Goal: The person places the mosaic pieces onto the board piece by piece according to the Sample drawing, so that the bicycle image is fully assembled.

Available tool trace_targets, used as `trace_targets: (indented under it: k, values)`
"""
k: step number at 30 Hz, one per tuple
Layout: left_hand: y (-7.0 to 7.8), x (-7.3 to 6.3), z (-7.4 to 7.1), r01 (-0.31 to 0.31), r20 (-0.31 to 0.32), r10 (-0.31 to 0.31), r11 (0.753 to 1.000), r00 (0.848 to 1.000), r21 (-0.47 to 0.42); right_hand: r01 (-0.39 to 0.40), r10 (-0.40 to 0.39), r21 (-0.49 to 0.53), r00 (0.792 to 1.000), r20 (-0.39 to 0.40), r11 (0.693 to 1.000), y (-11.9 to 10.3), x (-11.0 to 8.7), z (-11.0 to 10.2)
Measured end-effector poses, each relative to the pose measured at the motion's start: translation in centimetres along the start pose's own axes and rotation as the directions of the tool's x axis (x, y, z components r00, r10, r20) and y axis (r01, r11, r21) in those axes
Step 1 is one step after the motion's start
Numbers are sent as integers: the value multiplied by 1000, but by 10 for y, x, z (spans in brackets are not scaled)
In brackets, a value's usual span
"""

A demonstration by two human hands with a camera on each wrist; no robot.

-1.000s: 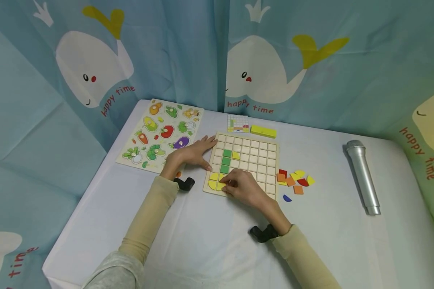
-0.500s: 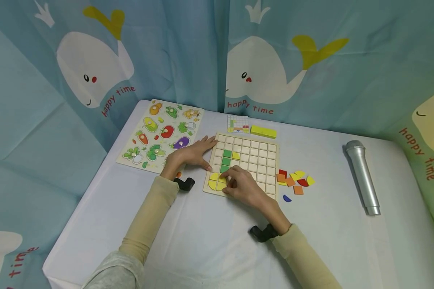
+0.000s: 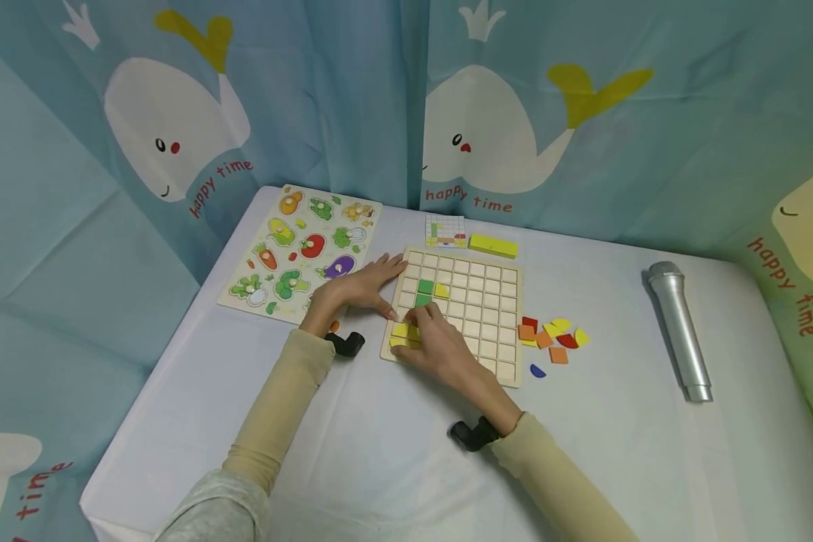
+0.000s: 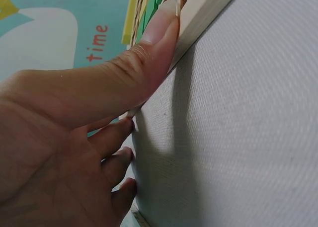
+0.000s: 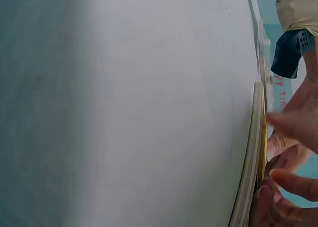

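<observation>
A wooden grid board (image 3: pixel 484 301) lies on the white table. My left hand (image 3: pixel 360 290) rests along its left edge, fingers spread; in the left wrist view the thumb (image 4: pixel 134 68) touches the board's rim. My right hand (image 3: pixel 443 345) is over the lower left corner. Its thumb and fingertips touch yellow quarter-round pieces (image 3: pixel 400 330) set in the cells there, standing apart from each other, with some pieces partly hidden. Green squares (image 3: pixel 425 287) sit above them, the lower part covered by the right hand. Beside the top one lies another yellow piece (image 3: pixel 442 290).
Loose orange, red and yellow pieces (image 3: pixel 558 355) and a blue half-round (image 3: pixel 538 371) lie right of the board. Behind it are a pattern card (image 3: pixel 446 232) and a yellow box (image 3: pixel 493 246). A vegetable puzzle (image 3: pixel 298 263) is at left, a silver microphone (image 3: pixel 680 331) at right.
My right hand has moved a little left over the yellow pieces, its thumb now at the lower left ones. My left hand has stayed at the board's edge.
</observation>
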State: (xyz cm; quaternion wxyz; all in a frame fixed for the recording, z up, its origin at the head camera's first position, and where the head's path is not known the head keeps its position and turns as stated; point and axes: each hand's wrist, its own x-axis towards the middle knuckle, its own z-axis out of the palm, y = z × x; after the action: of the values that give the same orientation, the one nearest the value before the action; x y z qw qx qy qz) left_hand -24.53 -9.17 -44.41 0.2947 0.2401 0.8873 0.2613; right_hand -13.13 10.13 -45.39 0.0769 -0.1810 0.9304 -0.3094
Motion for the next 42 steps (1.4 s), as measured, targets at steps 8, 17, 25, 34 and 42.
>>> trace_targets:
  k: [8, 17, 25, 34, 42]
  values:
    - [1, 1, 0, 2, -1, -2, 1000, 1000, 9, 5, -4, 30, 1000, -17, 1000, 2, -3, -3]
    - [-1, -2, 0, 2, 8, -2, 1000, 1000, 5, 90, -76, 148, 993, -95, 985, 21, -15, -21]
    - [-2, 0, 0, -11, 2, 11, 1000, 1000, -9, 57, -34, 137, 986, -165, 989, 48, -37, -47]
    - [-1, -1, 1, -17, -1, 17, 1000, 1000, -22, -13, 33, 99, 977, -211, 995, 82, -65, -68]
    - [-1, -2, 0, -20, -1, 20, 1000, 1000, -12, -56, 61, 26, 965, -256, 998, 104, -87, -79]
